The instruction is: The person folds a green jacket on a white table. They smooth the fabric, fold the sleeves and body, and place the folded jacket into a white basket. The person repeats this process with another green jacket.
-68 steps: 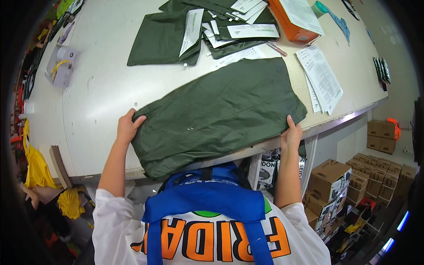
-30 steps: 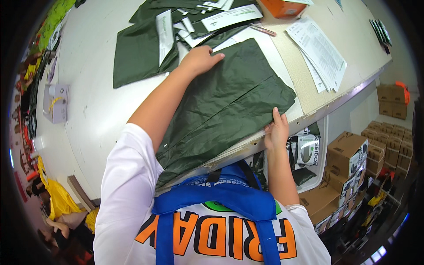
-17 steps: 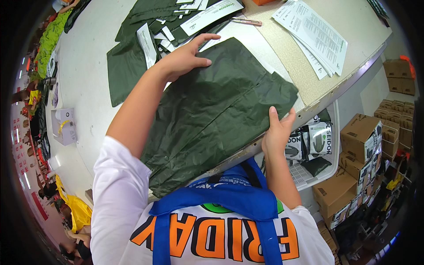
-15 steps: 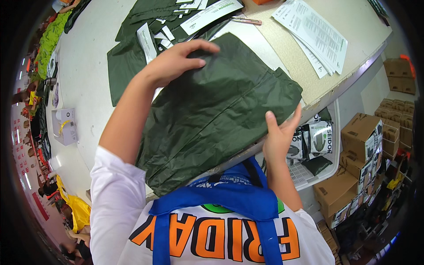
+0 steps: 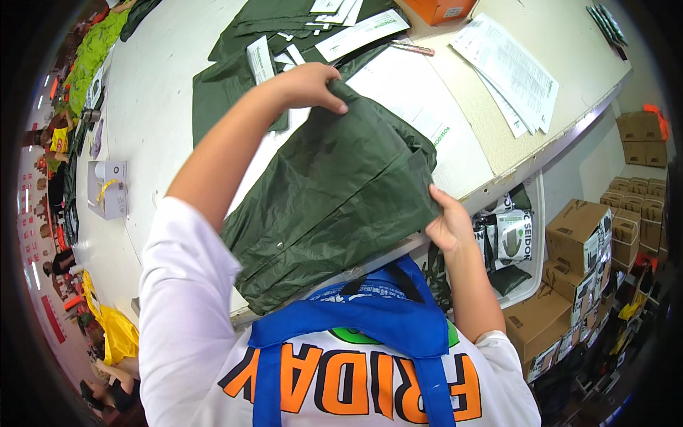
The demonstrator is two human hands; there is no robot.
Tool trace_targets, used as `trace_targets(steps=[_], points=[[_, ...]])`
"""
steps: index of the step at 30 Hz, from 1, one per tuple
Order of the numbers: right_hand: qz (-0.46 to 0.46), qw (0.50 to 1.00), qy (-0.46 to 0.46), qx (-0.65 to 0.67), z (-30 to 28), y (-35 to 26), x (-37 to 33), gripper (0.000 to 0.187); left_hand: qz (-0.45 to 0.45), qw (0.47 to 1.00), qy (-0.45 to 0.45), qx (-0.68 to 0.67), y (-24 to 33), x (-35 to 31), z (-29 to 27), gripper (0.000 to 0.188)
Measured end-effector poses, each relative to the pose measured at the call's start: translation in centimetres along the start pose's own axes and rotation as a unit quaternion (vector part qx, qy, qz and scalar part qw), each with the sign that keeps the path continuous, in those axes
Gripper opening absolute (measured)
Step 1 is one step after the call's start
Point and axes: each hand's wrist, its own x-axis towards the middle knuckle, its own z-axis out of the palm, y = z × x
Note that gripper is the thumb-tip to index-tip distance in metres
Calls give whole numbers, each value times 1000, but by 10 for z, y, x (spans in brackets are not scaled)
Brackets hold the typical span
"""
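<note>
A folded dark green raincoat (image 5: 334,185) of thin, shiny fabric lies at a slant across the table in front of me, its near edge at the table's rim. A small snap shows on its lower left part. My left hand (image 5: 313,87) pinches the far edge of the fabric between thumb and fingers. At the right edge, my right hand (image 5: 449,220) grips the raincoat with the thumb on top; its other fingers are partly hidden. White sheets (image 5: 405,89) lie beyond the raincoat, partly covered by it.
More dark green pieces (image 5: 226,92) with white labels (image 5: 363,35) lie at the far side. A slim cutter (image 5: 413,49), paper sheets (image 5: 509,71) and an orange box (image 5: 435,10) are on the table. A white basket (image 5: 535,242) of packages and cardboard boxes (image 5: 580,228) stand right.
My left hand has closed on the far edge of the raincoat. The raincoat's right side has been drawn in to the left, uncovering more white sheet. My right hand now grips its edge.
</note>
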Motion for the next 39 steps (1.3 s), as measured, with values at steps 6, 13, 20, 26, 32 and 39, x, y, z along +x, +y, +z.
trace_targets(steps=[6, 13, 20, 26, 32, 39], points=[[-247, 777, 204, -541, 18, -5, -5, 45, -42, 979, 18, -198, -48, 24, 49, 37], [-376, 238, 220, -868, 89, -16, 10, 47, -75, 962, 263, -18, -35, -7, 85, 73], [-289, 247, 142, -914, 123, -38, 28, 57, -39, 958, 283, -18, -28, -51, 107, 84], [-307, 334, 69, -888, 103, -18, 107, 61, -63, 933, 352, 27, -14, -196, 120, 68], [-289, 346, 90, -888, 87, -14, 129, 58, -364, 876, 312, 59, -52, -359, 255, 66], [-321, 287, 128, -893, 64, -20, 107, 56, -358, 882, 304, 32, -66, -364, 274, 63]])
